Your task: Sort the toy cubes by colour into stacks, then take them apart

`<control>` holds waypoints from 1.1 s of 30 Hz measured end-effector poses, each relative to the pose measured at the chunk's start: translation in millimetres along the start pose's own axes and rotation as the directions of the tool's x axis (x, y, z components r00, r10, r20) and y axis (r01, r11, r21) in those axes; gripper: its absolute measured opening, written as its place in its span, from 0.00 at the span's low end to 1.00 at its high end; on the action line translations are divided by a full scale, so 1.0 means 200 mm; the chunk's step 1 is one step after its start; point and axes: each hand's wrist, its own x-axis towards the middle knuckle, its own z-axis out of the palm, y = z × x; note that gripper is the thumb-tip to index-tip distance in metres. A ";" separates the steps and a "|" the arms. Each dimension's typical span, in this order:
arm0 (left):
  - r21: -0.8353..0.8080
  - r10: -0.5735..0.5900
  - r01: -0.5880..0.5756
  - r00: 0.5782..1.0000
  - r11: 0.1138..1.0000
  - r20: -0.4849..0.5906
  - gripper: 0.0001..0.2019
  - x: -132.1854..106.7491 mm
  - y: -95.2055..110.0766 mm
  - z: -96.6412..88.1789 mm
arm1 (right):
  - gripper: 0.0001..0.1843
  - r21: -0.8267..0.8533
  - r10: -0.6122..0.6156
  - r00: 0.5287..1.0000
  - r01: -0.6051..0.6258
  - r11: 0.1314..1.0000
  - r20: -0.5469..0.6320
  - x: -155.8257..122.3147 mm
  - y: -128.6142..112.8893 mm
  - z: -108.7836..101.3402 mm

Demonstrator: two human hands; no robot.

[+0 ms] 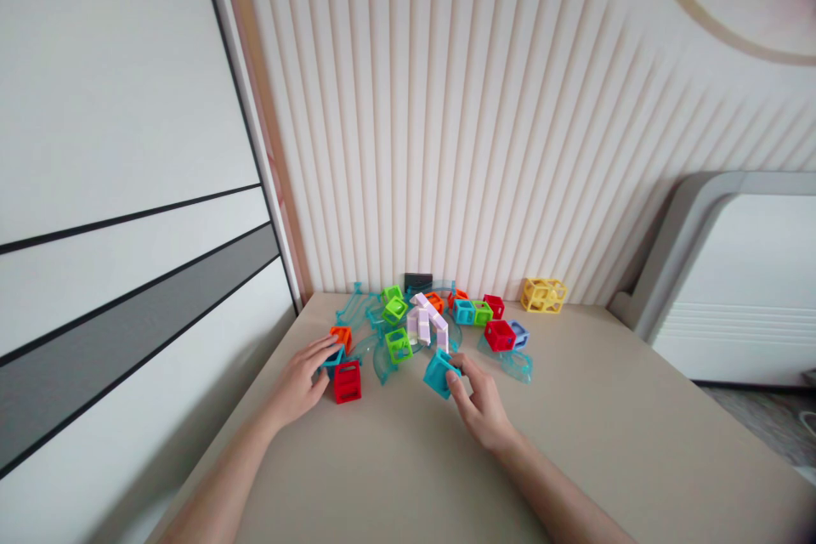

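Likely a home: toy blocks [439, 374] on a table [395, 476] against a fluted wall [408, 119].

A beige surface [395, 476] meets a pale ribbed wall [414, 102], which bears part of a gold-edged circle [692, 24] at upper right. Left stands a white cabinet [115, 85] with black lines and a grey band; right, a white panel [752, 272] with a rounded grey frame, above dark floor [765, 421].

Teal cube [439, 374], orange cube [342, 337], red cube [348, 382], green cube [395, 309], yellow cubes [544, 296]. Tracks [518, 366] are see-through teal. Table [382, 476] plain beige, wall [408, 102] cream, vertically ribbed.
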 end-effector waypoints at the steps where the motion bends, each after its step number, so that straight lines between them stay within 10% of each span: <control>1: 0.002 -0.004 0.004 1.000 1.000 0.004 0.25 0.00 0.00 0.00 | 0.14 0.002 -0.004 1.000 0.004 1.000 0.005 0.00 0.00 0.00; 33: 0.024 -0.078 0.077 0.994 0.997 0.082 0.36 0.00 0.01 0.05 | 0.11 -0.017 -0.018 0.997 0.019 1.000 0.077 -0.01 0.00 -0.01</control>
